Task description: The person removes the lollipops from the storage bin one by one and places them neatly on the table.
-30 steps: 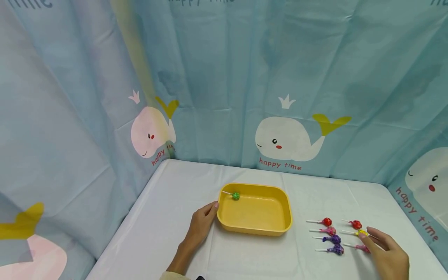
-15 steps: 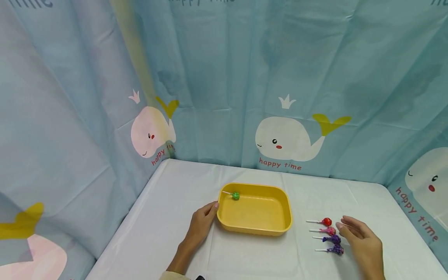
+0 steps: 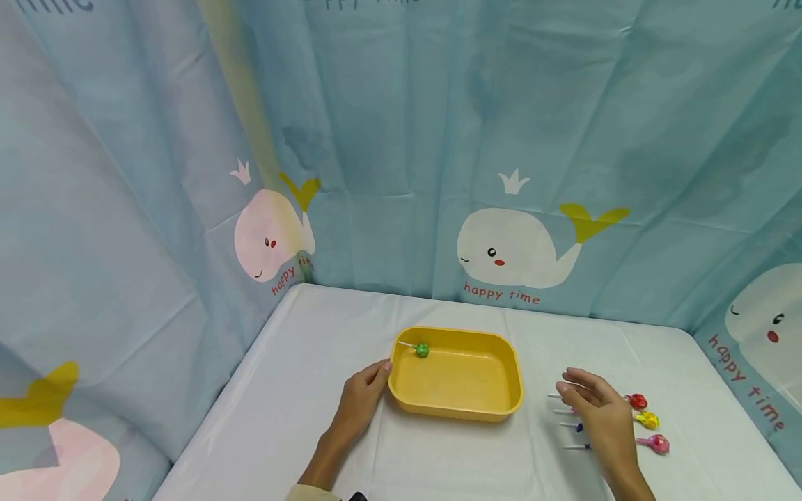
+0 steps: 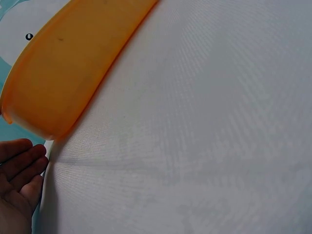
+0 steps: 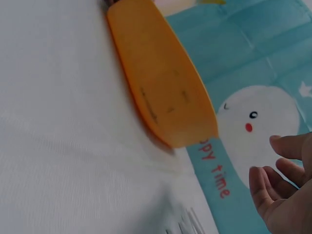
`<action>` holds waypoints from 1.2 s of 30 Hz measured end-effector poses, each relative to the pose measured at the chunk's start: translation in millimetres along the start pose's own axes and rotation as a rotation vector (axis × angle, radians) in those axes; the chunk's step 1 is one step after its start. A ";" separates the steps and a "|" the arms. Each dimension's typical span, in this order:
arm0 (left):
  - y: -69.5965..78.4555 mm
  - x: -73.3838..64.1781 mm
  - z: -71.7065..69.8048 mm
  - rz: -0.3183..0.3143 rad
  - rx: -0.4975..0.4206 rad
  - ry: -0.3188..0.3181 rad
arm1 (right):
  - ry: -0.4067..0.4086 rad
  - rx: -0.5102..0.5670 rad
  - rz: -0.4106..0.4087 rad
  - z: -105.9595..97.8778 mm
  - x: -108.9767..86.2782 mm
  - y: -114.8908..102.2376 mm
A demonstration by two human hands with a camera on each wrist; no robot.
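My left hand rests at the left end of a yellow tray; the left wrist view shows its fingers nearly straight beside the wall. One green lollipop lies inside, at the tray's back left. To the right, my right hand hovers over a column of lollipops, covering their heads while their white sticks poke out leftward. In the right wrist view this hand is loosely curved, thumb apart from fingers, nothing between them. Right of it lie red, yellow and pink lollipops.
A white cloth covers the table. Blue curtains printed with whales enclose it at the back and both sides. Blurred white sticks show at the bottom of the right wrist view.
My right hand has moved left from the right-hand lollipops to over the left column, uncovering the red, yellow and pink ones. The left hand and tray stay put.
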State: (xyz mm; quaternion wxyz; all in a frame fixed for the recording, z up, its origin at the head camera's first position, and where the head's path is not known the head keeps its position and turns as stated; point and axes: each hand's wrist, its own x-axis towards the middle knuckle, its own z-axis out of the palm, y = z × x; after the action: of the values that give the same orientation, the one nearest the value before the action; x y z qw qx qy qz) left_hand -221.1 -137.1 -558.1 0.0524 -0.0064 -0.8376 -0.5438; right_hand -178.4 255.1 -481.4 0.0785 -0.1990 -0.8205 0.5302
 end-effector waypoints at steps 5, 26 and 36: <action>-0.8 0.0 0.0 0.002 0.001 -0.001 | -0.017 0.047 -0.033 12.7 -3.0 -6.5; 0.3 0.1 -0.2 -0.008 0.009 0.007 | -0.158 0.230 -0.088 48.4 -10.8 -23.0; -0.4 0.2 0.3 -0.014 0.000 0.003 | -0.230 0.261 -0.123 67.6 -15.8 -31.7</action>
State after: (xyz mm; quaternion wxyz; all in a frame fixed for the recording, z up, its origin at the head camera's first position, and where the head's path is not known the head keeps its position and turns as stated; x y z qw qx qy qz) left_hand -221.4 -137.0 -558.5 0.0500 0.0002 -0.8376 -0.5440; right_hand -194.7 180.6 -480.3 0.0418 -0.0747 -0.7590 0.6455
